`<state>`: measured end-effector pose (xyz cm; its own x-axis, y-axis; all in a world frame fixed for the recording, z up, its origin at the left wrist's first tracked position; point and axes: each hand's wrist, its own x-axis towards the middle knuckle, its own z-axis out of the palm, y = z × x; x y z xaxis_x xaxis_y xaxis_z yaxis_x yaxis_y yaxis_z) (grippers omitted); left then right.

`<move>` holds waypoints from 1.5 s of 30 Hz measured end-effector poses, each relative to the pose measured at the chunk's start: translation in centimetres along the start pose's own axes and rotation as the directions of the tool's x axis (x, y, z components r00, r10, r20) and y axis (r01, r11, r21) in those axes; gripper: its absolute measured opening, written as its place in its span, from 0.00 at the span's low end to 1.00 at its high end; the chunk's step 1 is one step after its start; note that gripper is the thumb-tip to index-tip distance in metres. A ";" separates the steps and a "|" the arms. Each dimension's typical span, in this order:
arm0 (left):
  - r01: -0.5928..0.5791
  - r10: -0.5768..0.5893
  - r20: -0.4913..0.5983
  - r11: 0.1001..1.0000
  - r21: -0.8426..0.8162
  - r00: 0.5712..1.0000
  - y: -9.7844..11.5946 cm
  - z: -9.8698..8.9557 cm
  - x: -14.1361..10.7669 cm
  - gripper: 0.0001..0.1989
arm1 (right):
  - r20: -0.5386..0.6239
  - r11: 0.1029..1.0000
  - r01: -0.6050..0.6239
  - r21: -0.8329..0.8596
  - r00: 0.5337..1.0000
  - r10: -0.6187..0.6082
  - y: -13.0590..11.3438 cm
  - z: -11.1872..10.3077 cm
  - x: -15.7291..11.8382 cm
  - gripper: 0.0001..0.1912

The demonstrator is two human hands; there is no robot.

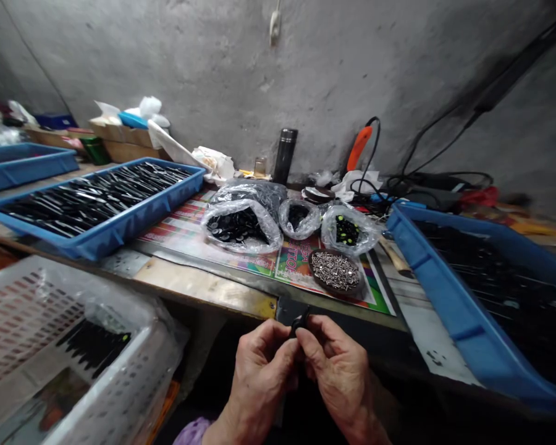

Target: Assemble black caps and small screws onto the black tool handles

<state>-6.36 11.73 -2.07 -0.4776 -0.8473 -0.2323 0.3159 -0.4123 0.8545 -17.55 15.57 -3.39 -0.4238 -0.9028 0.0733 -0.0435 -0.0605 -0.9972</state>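
My left hand [264,371] and my right hand [336,371] meet at the table's front edge, both closed on one small black part [299,322]. Fingers cover most of that part, so its exact kind is hidden. Beyond them sits a round dish of small metal screws or rivets [336,271]. Behind the dish, an open plastic bag [347,232] holds black pieces with yellow-green ends. Left of it are a smaller bag of dark parts [299,217] and a bigger bag of flat black pieces [241,225].
A blue tray [134,216] of long black pieces stands left; another blue tray [463,309] with dark parts is right. A white basket [139,364] lined with plastic sits low left. A black flask [285,156] and an orange-handled tool [359,148] stand by the wall.
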 end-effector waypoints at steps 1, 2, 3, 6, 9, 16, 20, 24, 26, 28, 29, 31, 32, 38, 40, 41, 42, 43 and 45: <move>-0.003 0.003 0.000 1.000 0.002 1.000 0.0 0.0 0.0 0.24 | -0.016 1.000 0.007 -0.003 1.000 -0.007 0.2 0.1 0.0 0.16; -0.006 0.006 -0.001 1.000 0.004 1.000 -0.1 0.0 0.0 0.24 | -0.028 1.000 0.015 -0.006 1.000 -0.015 0.3 0.2 0.0 0.16; -0.010 0.010 -0.005 1.000 0.007 1.000 -0.1 0.0 0.0 0.24 | -0.033 1.000 0.021 -0.010 0.999 -0.021 0.4 0.3 0.1 0.16; -0.015 0.015 -0.015 1.000 0.008 1.000 -0.1 0.0 0.1 0.24 | -0.025 1.000 0.022 -0.015 0.999 -0.023 0.3 0.3 0.3 0.16; 0.003 -0.002 -0.020 1.000 0.003 1.000 -0.1 -0.1 0.2 0.23 | 0.045 0.999 -0.031 0.031 0.999 0.029 0.1 0.1 0.5 0.17; 0.038 -0.038 -0.011 0.999 0.006 0.999 0.1 -0.2 -0.2 0.24 | 0.085 0.998 -0.045 0.044 0.996 0.041 -0.1 -0.3 0.5 0.16; 0.042 -0.042 0.013 0.999 0.007 0.999 0.2 -0.1 -0.2 0.23 | 0.134 0.991 -0.095 0.096 0.988 0.081 -0.7 -0.5 0.6 0.17; 0.035 -0.035 0.042 0.999 0.008 0.999 0.0 -0.2 -0.2 0.23 | 0.191 0.986 -0.147 0.084 0.973 0.129 -1.2 -1.0 0.8 0.18; 0.023 -0.023 0.051 1.000 0.000 0.998 -0.1 -0.2 -0.2 0.23 | 0.216 0.990 -0.139 0.024 0.968 0.131 -1.3 -1.2 0.9 0.18; 0.017 -0.017 0.054 1.000 -0.009 0.998 -0.2 -0.3 -0.3 0.22 | 0.217 0.993 -0.113 -0.018 0.970 0.114 -1.4 -1.3 0.8 0.18; 0.014 -0.014 0.051 1.000 -0.011 0.999 -0.3 -0.3 -0.3 0.22 | 0.211 0.995 -0.098 -0.028 0.972 0.102 -1.3 -1.3 0.7 0.18; 0.011 -0.011 0.042 1.000 -0.008 0.999 -0.3 -0.3 -0.4 0.22 | 0.181 0.996 -0.074 -0.041 0.980 0.080 -1.2 -1.1 0.5 0.17; 0.009 -0.009 0.036 1.000 -0.006 0.999 -0.3 -0.3 -0.4 0.22 | 0.156 0.997 -0.063 -0.051 0.985 0.070 -1.1 -0.9 0.3 0.17; -0.009 0.010 0.046 1.000 -0.004 0.999 -0.3 -0.4 -0.4 0.23 | -0.014 0.997 0.046 -0.068 0.999 -0.047 0.1 -0.1 -0.1 0.13; -0.003 0.004 0.050 1.000 -0.018 0.999 -0.3 -0.5 -0.4 0.22 | 0.020 0.997 0.064 -0.050 0.998 -0.063 0.3 -0.1 0.1 0.12; 0.003 -0.002 0.048 1.000 -0.022 0.999 -0.3 -0.5 -0.4 0.22 | 0.044 0.997 0.059 -0.044 0.997 -0.057 0.3 -0.1 0.1 0.12; 0.007 -0.006 0.045 1.000 -0.025 0.999 -0.3 -0.5 -0.4 0.22 | 0.057 0.998 0.046 -0.042 0.997 -0.044 0.2 -0.2 0.2 0.11; 0.011 -0.009 0.044 1.000 -0.029 0.999 -0.3 -0.5 -0.4 0.23 | 0.059 0.999 0.033 -0.038 0.998 -0.031 0.1 -0.2 0.2 0.11; 0.020 -0.018 0.046 0.999 -0.043 0.999 -0.2 -0.4 -0.5 0.23 | 0.050 0.999 0.024 -0.032 0.999 -0.022 -0.2 -0.3 0.1 0.12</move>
<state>-5.87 12.10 -2.26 -0.5206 -0.8232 -0.2264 0.3409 -0.4435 0.8289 -17.83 15.58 -3.16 -0.3773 -0.9212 0.0948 -0.0824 -0.0685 -0.9942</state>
